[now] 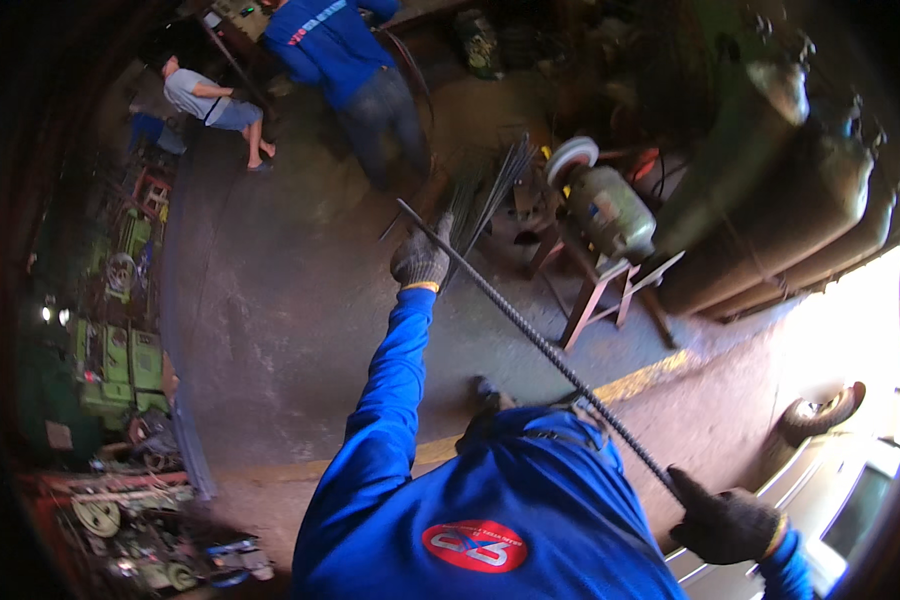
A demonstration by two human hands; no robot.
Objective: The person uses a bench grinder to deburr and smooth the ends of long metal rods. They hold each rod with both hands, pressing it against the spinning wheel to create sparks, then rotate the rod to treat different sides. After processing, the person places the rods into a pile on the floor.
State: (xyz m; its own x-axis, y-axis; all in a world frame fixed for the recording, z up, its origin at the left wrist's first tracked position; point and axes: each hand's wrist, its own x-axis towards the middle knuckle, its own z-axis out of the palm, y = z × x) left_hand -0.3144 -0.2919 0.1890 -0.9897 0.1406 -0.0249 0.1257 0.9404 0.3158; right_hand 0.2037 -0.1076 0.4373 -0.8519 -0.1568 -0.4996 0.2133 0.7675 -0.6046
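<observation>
A long ribbed steel rebar (550, 352) runs slantwise across the front of my body. My left hand (420, 262), in a grey work glove with a yellow cuff, is closed round it near its far end, arm stretched forward. At the lower right my right hand (728, 524), in a dark glove, grips the near end, which is hidden in the glove. Just beyond my left hand lies a bundle of thin metal rods (495, 200), partly covered by that hand.
A bench grinder (610, 210) stands on a metal stand (582, 310) at the right, beside large gas cylinders (770, 220). Ahead is a person in blue (335, 60); another person (215, 100) sits far left. Green machinery (120, 365) lines the left; a vehicle (820, 490) is lower right.
</observation>
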